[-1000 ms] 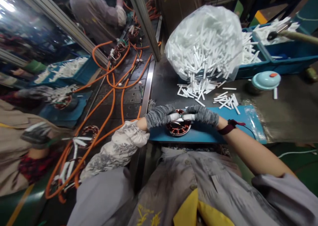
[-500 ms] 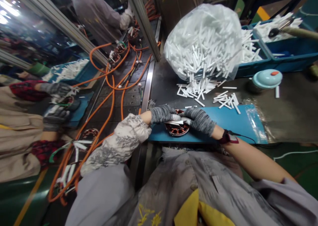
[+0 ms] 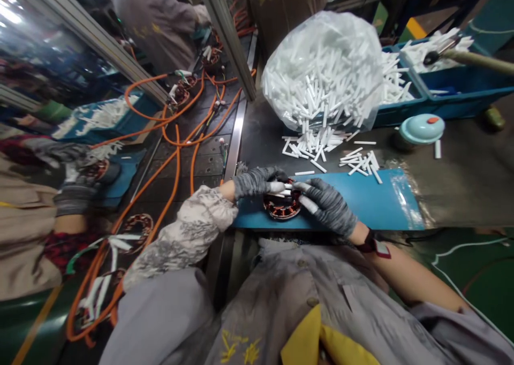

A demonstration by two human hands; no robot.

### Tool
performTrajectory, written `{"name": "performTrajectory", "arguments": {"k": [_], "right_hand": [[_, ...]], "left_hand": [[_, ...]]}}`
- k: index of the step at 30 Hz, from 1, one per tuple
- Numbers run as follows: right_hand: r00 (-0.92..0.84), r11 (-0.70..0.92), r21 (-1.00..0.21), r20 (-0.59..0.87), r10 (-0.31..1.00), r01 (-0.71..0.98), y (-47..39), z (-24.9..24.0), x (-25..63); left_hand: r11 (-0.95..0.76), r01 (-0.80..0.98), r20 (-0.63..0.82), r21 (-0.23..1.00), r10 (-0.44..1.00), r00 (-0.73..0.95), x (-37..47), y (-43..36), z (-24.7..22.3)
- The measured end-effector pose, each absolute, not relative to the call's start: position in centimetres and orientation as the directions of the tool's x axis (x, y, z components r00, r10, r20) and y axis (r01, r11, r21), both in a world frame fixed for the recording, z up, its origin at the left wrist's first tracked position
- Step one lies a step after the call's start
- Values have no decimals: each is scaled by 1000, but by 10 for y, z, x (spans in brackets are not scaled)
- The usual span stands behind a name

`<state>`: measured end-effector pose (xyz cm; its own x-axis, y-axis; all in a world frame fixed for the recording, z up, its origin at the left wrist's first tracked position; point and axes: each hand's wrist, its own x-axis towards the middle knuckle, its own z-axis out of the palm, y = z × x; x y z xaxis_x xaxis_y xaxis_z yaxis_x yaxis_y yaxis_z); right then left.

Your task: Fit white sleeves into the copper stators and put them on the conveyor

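A round motor stator (image 3: 281, 208) with copper windings lies on a blue mat (image 3: 361, 199) in front of me. Both my hands wear grey knit gloves. My left hand (image 3: 257, 181) rests on the stator's left rim and pinches white strips (image 3: 281, 191) lying across its top. My right hand (image 3: 327, 207) is at the stator's right side, fingers curled, with a white strip against its fingertips. The stator's far side is hidden by my fingers.
A clear bag of white strips (image 3: 323, 70) stands behind the mat, with loose strips (image 3: 359, 161) spilled on the bench. Blue bins (image 3: 450, 86) and a teal lid (image 3: 421, 128) sit at the right. Orange cables (image 3: 176, 140) run along the left conveyor, where other people's gloved hands (image 3: 76, 194) work.
My right arm has swung down and toward me, so the hand now comes at the stator from the near right. The left hand stays on the rim.
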<state>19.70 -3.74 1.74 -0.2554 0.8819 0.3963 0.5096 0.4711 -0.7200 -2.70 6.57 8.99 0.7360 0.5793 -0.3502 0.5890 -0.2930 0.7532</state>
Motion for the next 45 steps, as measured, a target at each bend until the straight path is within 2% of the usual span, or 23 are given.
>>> {"name": "performTrajectory", "arguments": {"k": [2, 4, 7, 10, 12, 15, 18, 20, 23, 26, 29, 34, 37, 39, 41, 45], "right_hand": [[-297, 491, -706, 390, 871, 511, -41, 16, 188], [-281, 474, -737, 382, 880, 482, -45, 15, 181], [-222, 365, -848, 299, 928, 385, -50, 13, 175], [-222, 213, -948, 161, 962, 237, -51, 13, 177], [-263, 151, -980, 113, 958, 129, -46, 14, 179], [-295, 108, -994, 97, 951, 22, -37, 17, 183], [-346, 89, -996, 86, 934, -9, -31, 20, 187], [-405, 69, -997, 71, 911, -19, -27, 22, 189], [-471, 31, -999, 35, 881, -18, -20, 21, 191], [-481, -33, -999, -22, 876, -14, -11, 17, 189], [-418, -56, -998, -54, 907, 6, -7, 13, 185], [-299, 69, -980, 11, 954, 185, -13, 12, 177], [-286, 195, -943, 116, 951, 268, -19, 11, 175], [-262, 251, -934, 183, 948, 256, -23, 8, 178], [-198, 274, -938, 233, 952, 213, -26, 3, 184], [-73, 261, -946, 252, 965, 194, -40, -4, 199]], "left_hand": [[-272, 603, -324, 750, 643, 694, -31, 63, 84], [-289, 697, -276, 656, 768, 578, -26, 59, 75], [-349, 795, -84, 495, 892, 444, -17, 51, 66], [-597, 665, 115, 448, 777, 619, -22, 46, 66], [-726, 551, 163, 413, 654, 739, -30, 44, 70], [-759, 495, 112, 423, 586, 802, -38, 43, 71], [-688, 439, 57, 577, 570, 819, -39, 43, 69], [-575, 393, 50, 718, 606, 794, -41, 44, 67], [-310, 292, -7, 905, 674, 739, -46, 42, 64], [-61, 195, -90, 979, 727, 680, -48, 35, 59], [27, 146, -114, 989, 771, 626, -46, 28, 54], [-82, 224, -79, 971, 775, 627, -48, 28, 54], [46, 304, -239, 952, 732, 639, -47, 36, 60], [95, 372, -326, 923, 705, 630, -37, 42, 62], [-12, 451, -297, 892, 737, 607, -21, 49, 62], [-353, 503, -99, 789, 735, 671, 8, 55, 63]]}}
